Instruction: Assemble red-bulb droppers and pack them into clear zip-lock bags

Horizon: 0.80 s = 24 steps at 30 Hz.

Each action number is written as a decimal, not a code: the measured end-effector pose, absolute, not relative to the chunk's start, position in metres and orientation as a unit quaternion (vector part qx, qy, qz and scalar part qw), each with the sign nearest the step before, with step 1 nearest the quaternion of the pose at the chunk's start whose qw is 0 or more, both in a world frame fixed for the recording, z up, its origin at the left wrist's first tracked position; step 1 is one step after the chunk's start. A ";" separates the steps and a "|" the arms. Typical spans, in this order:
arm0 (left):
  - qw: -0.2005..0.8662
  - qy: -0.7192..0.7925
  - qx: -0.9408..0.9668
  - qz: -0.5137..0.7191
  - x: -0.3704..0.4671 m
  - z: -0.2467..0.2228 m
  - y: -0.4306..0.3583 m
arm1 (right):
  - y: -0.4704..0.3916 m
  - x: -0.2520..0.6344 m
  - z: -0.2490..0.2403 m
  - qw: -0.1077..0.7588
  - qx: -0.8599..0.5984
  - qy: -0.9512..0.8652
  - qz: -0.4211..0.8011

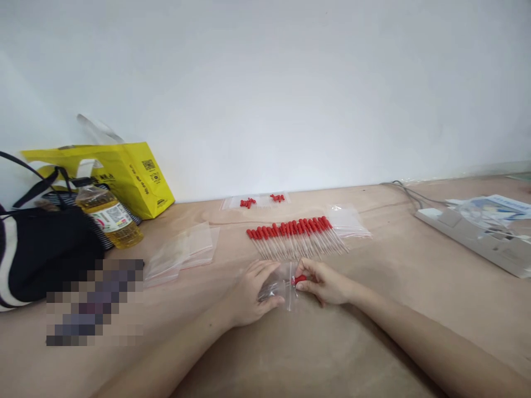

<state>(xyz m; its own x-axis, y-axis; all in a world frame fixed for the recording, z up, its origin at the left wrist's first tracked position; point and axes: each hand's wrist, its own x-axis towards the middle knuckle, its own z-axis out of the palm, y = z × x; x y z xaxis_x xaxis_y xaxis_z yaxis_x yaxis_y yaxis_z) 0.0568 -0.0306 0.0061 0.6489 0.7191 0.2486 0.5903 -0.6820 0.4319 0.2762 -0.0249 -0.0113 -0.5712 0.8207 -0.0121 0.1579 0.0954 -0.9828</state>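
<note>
Flat, clear plastic bags with red edges [186,249] lie overlapped at left, likely for easy reach. The left hand [254,293] curls thumb and fingers around a small clear zip-top bag [290,301], seemingly steadying its mouth. Beyond, red-topped droppers with thin pale stems [296,229] lie in a row, probably kept orderly. The right hand [327,283] pinches a red-ended dropper [299,279] at the zip-top bag's mouth, apparently for control. Pixelation masks a dark item [97,304]; the left hand partly hides the zip-top bag's contents.
</note>
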 end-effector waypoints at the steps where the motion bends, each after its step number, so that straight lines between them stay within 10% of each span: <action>1: 0.164 0.365 0.895 0.195 0.050 0.007 -0.032 | -0.023 0.278 -0.011 0.290 -0.357 -0.682 0.568; 24: 0.214 0.437 0.854 0.184 0.053 0.003 -0.048 | -0.025 0.264 -0.021 0.441 -0.438 -0.611 0.490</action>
<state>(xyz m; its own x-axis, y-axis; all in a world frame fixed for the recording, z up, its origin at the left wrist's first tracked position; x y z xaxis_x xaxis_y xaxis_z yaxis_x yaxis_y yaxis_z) 0.0527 -0.0481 0.0028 0.5509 0.8248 0.1272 0.6675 -0.5269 0.5261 0.2635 -0.0251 -0.0206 -0.2262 0.9679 0.1099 0.1033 0.1360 -0.9853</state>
